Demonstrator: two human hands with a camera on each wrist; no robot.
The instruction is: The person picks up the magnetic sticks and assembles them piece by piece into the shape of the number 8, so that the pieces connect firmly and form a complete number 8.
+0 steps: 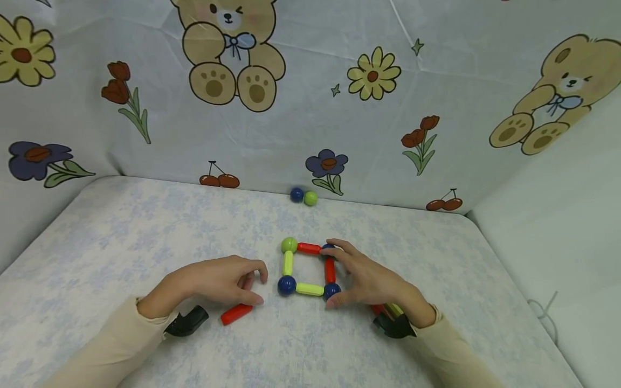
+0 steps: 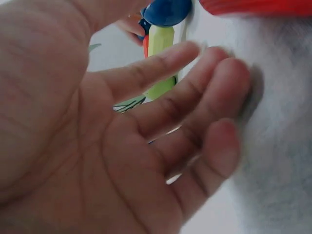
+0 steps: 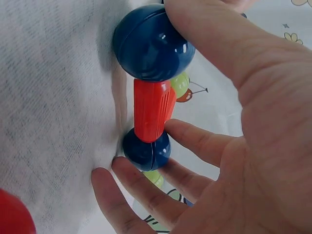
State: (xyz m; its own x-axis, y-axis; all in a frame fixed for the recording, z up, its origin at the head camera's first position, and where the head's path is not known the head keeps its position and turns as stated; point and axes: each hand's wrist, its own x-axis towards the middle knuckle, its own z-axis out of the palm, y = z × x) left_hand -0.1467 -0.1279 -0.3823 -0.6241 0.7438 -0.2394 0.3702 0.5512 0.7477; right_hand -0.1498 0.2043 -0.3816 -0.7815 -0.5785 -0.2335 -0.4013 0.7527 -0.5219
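Note:
A flat square of magnetic rods and balls lies mid-table, with a green ball [image 1: 289, 244] at its far left corner and blue balls at the others. Its near and left sides are yellow-green rods; the far and right sides are red rods. My right hand [image 1: 371, 280] spans the right side, thumb on the near right blue ball [image 3: 153, 44] and fingers around the far right blue ball [image 3: 146, 150], with the red rod [image 3: 151, 109] between. Left of the square, my left hand [image 1: 225, 280] hovers with loosely bent fingers, holding nothing, just above a loose red rod [image 1: 236, 314].
A blue ball [image 1: 297, 194] and a green ball [image 1: 311, 198] sit at the table's back edge. Partly hidden under my right wrist lie a red rod [image 1: 378, 309] and a yellow-green rod [image 1: 394, 310]. A cloth printed with bears and flowers hangs behind the table [image 1: 194, 215].

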